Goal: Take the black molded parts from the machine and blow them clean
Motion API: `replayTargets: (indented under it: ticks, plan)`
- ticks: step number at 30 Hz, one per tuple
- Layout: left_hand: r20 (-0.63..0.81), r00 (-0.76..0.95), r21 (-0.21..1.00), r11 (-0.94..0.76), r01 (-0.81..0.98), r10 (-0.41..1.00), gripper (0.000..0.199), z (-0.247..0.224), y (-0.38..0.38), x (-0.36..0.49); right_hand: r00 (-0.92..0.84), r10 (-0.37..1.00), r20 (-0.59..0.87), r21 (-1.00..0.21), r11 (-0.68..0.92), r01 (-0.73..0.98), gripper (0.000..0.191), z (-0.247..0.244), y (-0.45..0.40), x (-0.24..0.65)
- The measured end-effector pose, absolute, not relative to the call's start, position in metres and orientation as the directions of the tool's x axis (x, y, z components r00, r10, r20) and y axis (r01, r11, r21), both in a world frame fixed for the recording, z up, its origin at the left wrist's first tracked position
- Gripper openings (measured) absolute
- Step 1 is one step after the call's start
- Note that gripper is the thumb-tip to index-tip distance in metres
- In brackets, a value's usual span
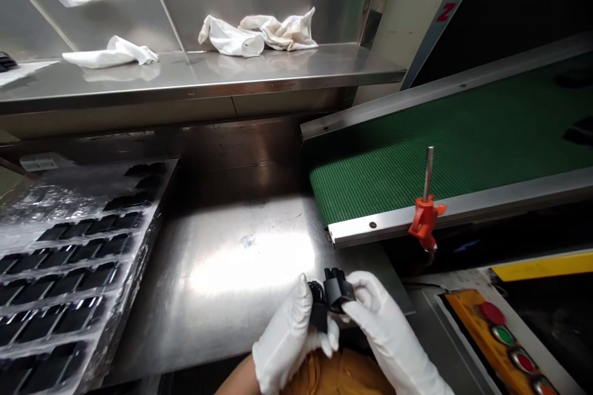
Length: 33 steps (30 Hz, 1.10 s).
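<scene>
Both of my hands wear white gloves and are close together over the near edge of the steel table (222, 321). My left hand (290, 333) is closed around a black plastic part (318, 315), its thumb pointing up along the side. Between the thumb and fingers of my right hand (377, 308) is a second black plastic part (337, 290) with short prongs on top. The two parts are side by side; whether they touch, I cannot tell. The fingertips behind them are partly hidden.
Rows of black parts lie in a clear plastic tray (99, 315) on the left. A green conveyor belt (380, 160) rises to the right, with an orange clamp (424, 222) on its rail. White cloths (278, 31) rest on a steel shelf (185, 83). A button panel (504, 339) stands lower right.
</scene>
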<state>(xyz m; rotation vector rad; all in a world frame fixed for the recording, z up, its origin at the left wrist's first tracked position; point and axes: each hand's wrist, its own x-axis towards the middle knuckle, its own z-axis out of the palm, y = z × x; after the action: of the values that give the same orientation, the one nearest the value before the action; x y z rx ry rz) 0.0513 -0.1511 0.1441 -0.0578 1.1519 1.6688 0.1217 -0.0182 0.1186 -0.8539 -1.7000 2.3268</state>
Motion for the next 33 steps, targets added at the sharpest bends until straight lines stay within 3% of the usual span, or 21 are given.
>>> replayTargets:
  ticks: [3, 8, 13, 20, 28, 33]
  plan:
    - [-0.52, -0.462, 0.592, -0.087, -0.801, 0.719, 0.056, 0.143, -0.153, 0.048, -0.81, 0.432, -0.396, -0.889, -0.401, 0.22, 0.036, 0.116, -0.013, 0.127]
    - [-0.512, -0.445, 0.492, -0.174, -0.853, 0.734, 0.051, 0.141, -0.158, 0.044, -0.792, 0.485, -0.371, -0.919, -0.315, 0.237, 0.038, 0.121, -0.005, 0.136]
    - [-0.511, -0.448, 0.505, -0.165, -0.847, 0.733, 0.037, 0.147, -0.159, 0.044, -0.791, 0.512, -0.335, -0.942, -0.206, 0.265, 0.036, 0.127, 0.001, 0.143]
    - [-0.484, -0.438, 0.527, -0.147, -0.837, 0.758, 0.039, 0.158, -0.167, 0.044, -0.772, 0.554, -0.313, -0.95, -0.181, 0.255, 0.035, 0.133, -0.001, 0.145]
    - [-0.404, -0.334, 0.41, -0.157, -0.898, 0.852, 0.057, 0.156, -0.169, 0.049, -0.783, 0.561, -0.269, -0.963, -0.157, 0.218, 0.037, 0.126, -0.002, 0.149]
    - [-0.416, -0.384, 0.531, -0.122, -0.838, 0.825, 0.047, 0.159, -0.169, 0.051, -0.779, 0.55, -0.301, -0.953, -0.204, 0.224, 0.041, 0.129, -0.004, 0.145]
